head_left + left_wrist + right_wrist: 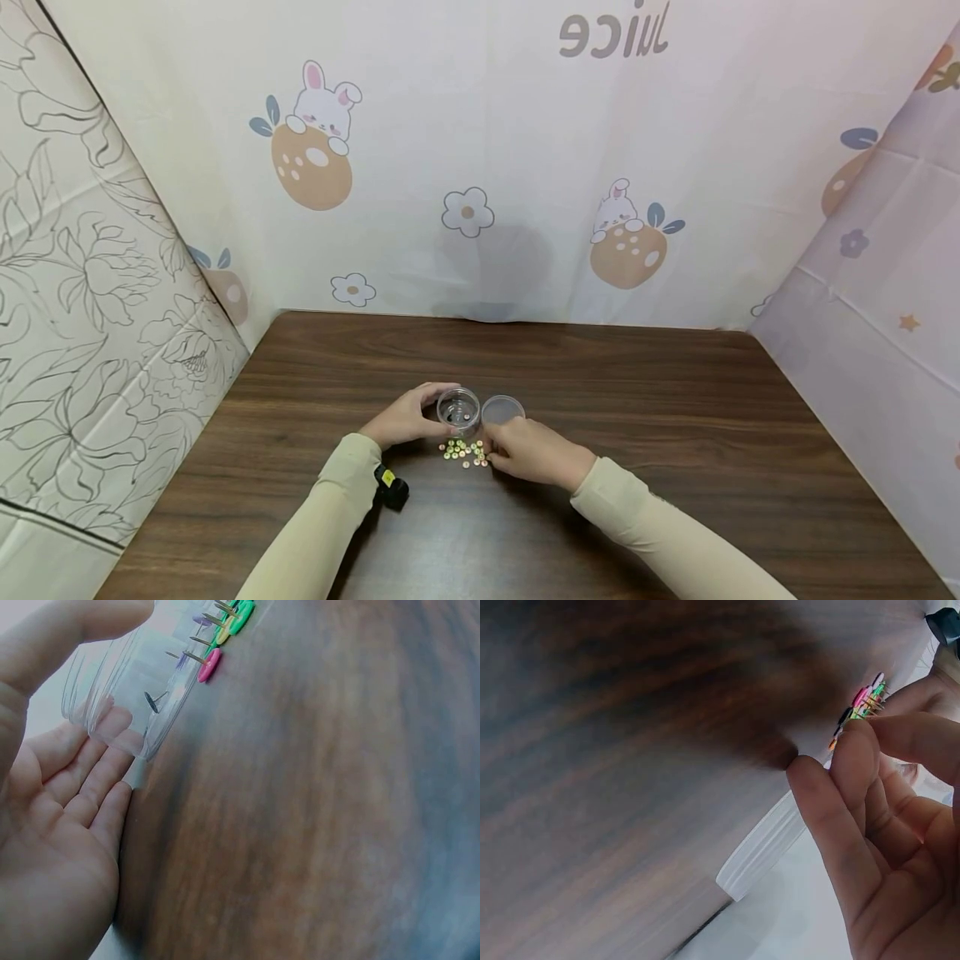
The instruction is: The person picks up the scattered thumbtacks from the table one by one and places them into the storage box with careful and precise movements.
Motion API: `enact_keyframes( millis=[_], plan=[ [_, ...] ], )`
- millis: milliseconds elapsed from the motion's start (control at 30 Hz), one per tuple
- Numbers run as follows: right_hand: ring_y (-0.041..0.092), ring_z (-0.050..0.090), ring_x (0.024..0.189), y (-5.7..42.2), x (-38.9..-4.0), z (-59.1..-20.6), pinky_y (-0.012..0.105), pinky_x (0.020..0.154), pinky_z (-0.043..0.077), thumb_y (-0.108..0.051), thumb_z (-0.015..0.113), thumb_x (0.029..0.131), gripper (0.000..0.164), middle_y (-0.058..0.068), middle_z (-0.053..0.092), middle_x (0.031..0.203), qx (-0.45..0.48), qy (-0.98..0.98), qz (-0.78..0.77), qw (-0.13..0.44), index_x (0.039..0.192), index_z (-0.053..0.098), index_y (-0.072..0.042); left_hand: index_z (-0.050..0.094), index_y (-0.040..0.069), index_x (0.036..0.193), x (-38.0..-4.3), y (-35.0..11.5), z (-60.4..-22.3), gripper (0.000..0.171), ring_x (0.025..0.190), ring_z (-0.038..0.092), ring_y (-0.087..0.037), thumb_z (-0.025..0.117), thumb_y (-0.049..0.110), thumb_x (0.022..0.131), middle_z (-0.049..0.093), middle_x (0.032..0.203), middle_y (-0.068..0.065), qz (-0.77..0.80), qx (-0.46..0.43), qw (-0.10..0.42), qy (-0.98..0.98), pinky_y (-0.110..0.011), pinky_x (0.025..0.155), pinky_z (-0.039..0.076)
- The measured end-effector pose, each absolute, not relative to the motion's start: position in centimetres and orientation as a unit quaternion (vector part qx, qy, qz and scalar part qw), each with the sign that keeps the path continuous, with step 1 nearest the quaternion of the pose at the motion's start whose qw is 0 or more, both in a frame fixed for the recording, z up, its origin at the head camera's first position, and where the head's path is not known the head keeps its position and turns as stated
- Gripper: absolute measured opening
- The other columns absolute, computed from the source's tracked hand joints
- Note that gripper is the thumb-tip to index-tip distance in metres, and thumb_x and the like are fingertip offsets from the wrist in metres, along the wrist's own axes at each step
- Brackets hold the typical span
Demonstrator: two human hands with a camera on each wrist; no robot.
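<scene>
My left hand (411, 415) holds a clear plastic jar (458, 402) upright on the table, thumb on one side and fingers on the other. Inside the jar lie a few thumbtacks, among them a dark one (152, 702). In front of it several colourful round-headed thumbtacks (454, 450) lie loose, points up in the left wrist view. My right hand (536, 452) reaches down at their right edge, thumb and index fingertips close together by the tacks (864, 697). Whether a tack sits between those fingertips is hidden. A round translucent lid (501, 407) lies just behind the right hand.
A black device with a yellow label (390, 488) sits at my left wrist. The dark wooden table (637, 400) meets a printed cloth backdrop (405, 150) at its far edge, with more cloth along both sides.
</scene>
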State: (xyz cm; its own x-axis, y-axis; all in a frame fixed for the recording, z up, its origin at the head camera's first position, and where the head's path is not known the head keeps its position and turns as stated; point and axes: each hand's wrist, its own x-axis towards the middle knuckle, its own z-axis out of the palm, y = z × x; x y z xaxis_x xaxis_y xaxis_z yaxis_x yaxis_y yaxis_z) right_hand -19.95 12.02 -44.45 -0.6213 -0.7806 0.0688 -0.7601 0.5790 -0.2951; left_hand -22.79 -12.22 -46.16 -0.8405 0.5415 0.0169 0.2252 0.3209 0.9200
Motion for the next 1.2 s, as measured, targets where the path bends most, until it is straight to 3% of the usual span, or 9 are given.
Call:
enact_keyframes(
  millis=[967,1200],
  plan=[
    [0.0,0.043,0.051,11.86,-19.87,-44.78,0.02,0.046,0.043,-0.008,0.062,0.083,0.01,-0.009,0.053,0.063,-0.45,0.885,-0.119,-0.015,0.077,0.057,-0.013,0.042,0.005,0.139,-22.64,-12.18,-45.71,0.071,0.122,0.043,-0.027,0.077,0.017,0.077,0.045,0.136,-0.017,0.526,0.246,0.145,0.801,-0.05,0.102,0.035],
    [-0.002,0.043,0.051,11.98,-20.14,-44.59,0.017,0.046,0.04,-0.008,0.059,0.087,0.011,-0.009,0.053,0.063,-0.447,0.883,-0.146,0.004,0.078,0.055,-0.013,0.042,0.006,0.138,-22.62,-12.17,-45.67,0.071,0.123,0.042,-0.027,0.077,0.017,0.077,0.044,0.136,-0.017,0.528,0.246,0.146,0.8,-0.05,0.102,0.034]
  ],
)
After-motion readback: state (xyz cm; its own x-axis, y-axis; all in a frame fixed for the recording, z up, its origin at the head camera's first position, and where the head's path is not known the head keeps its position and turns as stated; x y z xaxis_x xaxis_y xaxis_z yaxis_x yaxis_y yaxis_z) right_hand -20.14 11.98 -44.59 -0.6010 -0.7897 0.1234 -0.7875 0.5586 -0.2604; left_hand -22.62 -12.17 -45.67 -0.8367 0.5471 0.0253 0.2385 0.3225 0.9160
